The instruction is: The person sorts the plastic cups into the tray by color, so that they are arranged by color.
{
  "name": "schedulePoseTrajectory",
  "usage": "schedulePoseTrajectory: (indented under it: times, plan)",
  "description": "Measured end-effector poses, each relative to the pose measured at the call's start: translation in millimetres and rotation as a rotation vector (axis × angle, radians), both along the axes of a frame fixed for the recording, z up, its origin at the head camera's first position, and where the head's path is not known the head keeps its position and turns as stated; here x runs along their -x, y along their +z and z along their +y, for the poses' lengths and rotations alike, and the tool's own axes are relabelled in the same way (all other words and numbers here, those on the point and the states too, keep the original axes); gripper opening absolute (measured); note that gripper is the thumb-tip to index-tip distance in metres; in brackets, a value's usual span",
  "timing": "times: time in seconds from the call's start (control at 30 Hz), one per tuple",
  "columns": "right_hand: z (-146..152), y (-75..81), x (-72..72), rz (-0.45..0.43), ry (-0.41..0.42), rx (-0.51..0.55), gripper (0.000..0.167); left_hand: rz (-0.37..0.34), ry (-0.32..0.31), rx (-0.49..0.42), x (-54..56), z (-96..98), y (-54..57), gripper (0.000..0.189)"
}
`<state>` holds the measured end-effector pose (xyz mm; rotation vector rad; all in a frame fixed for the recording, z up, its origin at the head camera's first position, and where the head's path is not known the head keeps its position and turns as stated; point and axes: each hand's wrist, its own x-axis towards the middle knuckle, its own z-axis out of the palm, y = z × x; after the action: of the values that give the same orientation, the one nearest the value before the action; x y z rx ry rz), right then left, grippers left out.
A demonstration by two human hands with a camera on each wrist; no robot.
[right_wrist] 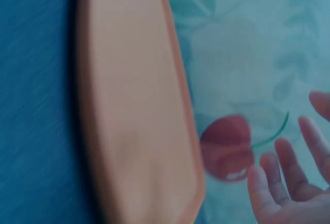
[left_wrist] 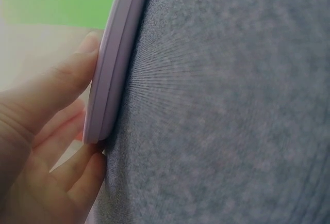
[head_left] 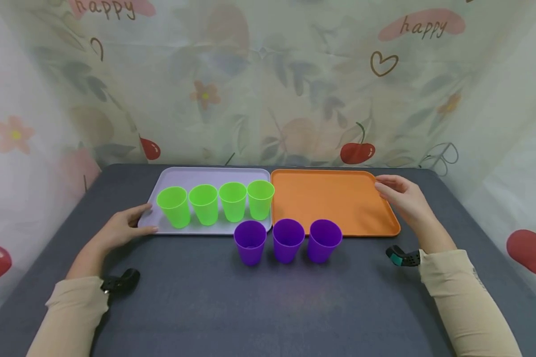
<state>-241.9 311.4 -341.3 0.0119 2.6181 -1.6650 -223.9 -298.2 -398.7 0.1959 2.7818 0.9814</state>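
My left hand (head_left: 119,229) grips the left edge of the lavender tray (head_left: 214,173). In the left wrist view, the thumb (left_wrist: 62,79) lies along the tray's rim (left_wrist: 105,84) and the other fingers curl at its outer side. Several lime-green cups (head_left: 204,206) stand upright in a row on this tray. To its right lies a bare orange tray (head_left: 326,198). My right hand (head_left: 404,201) is beside that tray's right edge, its fingers loosely bent and apart from the tray in the right wrist view, holding nothing.
Three purple cups (head_left: 288,243) stand upright on the dark grey tabletop (head_left: 259,307), just in front of where the trays meet. A patterned curtain (head_left: 268,109) hangs behind the table and along both sides. Each wrist wears a black band (head_left: 120,281).
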Motion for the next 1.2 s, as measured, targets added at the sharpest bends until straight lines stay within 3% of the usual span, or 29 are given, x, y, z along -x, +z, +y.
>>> schedulePoseTrajectory:
  times: [0.1,0.23,0.37,0.53,0.73,0.9,1.0,1.2]
  plan:
    - [14.4,-12.6,-8.5,-0.042,-0.036,0.017,0.038,0.000,0.001,0.003,0.2,-1.1,-0.8,0.088]
    - [29.3,-27.8,-17.5,-0.082,-0.055,-0.043,0.051,0.004,-0.001,0.007,0.7,-2.4,-1.4,0.088]
    - [36.6,-38.9,-21.5,-0.119,-0.060,-0.112,0.064,0.009,-0.004,0.003,0.6,-2.7,-1.7,0.087]
    - [40.6,-51.2,-25.0,-0.174,-0.048,-0.119,0.072,0.015,-0.006,0.000,0.4,-2.2,-1.7,0.087]
    - [45.1,-60.2,-30.1,-0.187,-0.012,-0.102,0.075,0.028,0.002,0.010,-1.3,0.5,-0.1,0.085]
    - [45.7,-61.7,-31.3,-0.177,0.006,-0.147,0.076,0.048,0.019,0.011,-4.4,2.6,2.4,0.081]
    - [46.8,-63.6,-31.9,-0.172,0.007,-0.162,0.075,0.079,0.083,-0.004,-7.6,4.5,6.6,0.072]
    - [47.6,-65.4,-32.8,-0.169,-0.004,-0.188,0.075,0.240,0.274,-0.028,-21.0,12.0,27.2,0.053]
